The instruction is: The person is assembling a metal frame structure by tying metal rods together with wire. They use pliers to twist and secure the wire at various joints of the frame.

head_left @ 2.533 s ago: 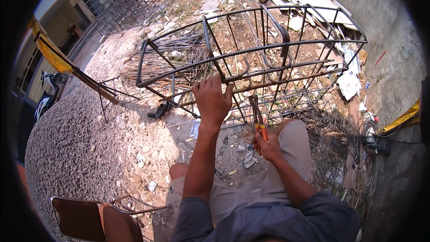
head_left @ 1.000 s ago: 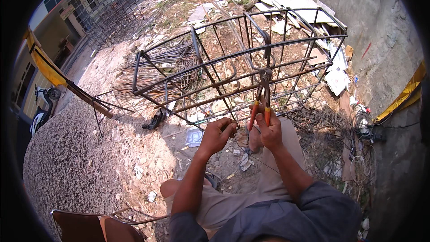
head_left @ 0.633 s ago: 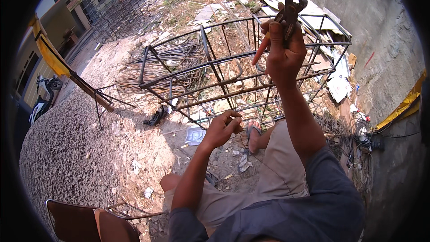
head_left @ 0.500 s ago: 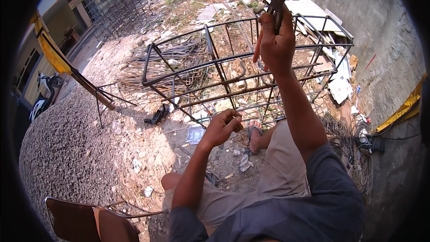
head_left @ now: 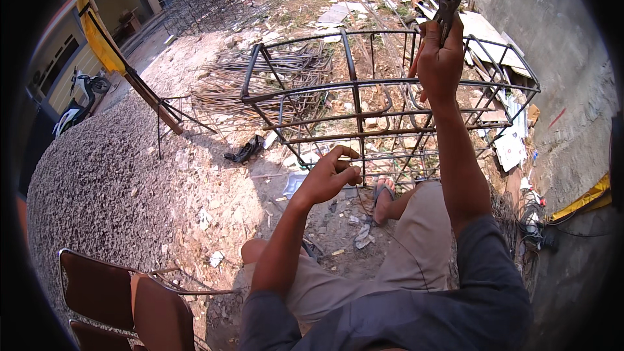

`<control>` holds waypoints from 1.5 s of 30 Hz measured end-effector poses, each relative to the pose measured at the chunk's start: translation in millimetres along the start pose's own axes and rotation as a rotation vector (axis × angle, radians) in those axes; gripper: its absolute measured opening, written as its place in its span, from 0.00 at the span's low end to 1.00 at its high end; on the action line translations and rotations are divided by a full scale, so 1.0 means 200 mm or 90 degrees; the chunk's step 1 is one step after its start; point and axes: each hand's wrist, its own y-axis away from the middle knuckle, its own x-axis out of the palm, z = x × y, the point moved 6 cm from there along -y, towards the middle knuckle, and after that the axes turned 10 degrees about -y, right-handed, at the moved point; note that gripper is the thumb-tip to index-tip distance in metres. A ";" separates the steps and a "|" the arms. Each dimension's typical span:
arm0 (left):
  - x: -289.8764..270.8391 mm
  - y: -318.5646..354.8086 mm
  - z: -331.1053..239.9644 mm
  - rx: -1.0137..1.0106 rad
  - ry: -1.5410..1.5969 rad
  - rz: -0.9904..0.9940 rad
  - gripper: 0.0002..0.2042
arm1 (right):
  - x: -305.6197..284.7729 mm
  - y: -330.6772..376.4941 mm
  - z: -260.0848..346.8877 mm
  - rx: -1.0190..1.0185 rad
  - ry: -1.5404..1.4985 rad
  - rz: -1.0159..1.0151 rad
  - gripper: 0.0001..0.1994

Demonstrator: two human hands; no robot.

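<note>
My right hand (head_left: 443,71) is raised over the far right part of a rebar cage (head_left: 305,92), closed around pincers (head_left: 448,5). Their dark jaws point up, and a reddish handle shows beside the palm. Lower and to the left, my left hand (head_left: 325,179) has its thumb and forefinger apart, close to an upright bar at the cage's near side. I see nothing held in it, and I cannot tell whether the fingertips touch the bar. The cage is made of long dark bars with bent rectangular ties, and stands in front of my knees.
Loose rods (head_left: 260,81) lie in a heap behind the cage. A gravel pile (head_left: 97,182) rises at left, with brown chairs (head_left: 162,315) nearer me. A concrete wall (head_left: 559,71) bounds the right side. A dark shoe-like object (head_left: 245,149) and rubble litter the ground.
The view has shifted, so the scene sits further right. My left fingers have spread from a closer curl. My right hand still grips the raised pincers.
</note>
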 end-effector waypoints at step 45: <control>-0.65 -0.05 0.47 0.214 0.204 -0.605 0.21 | 0.16 1.43 -0.07 0.422 -0.200 0.443 0.20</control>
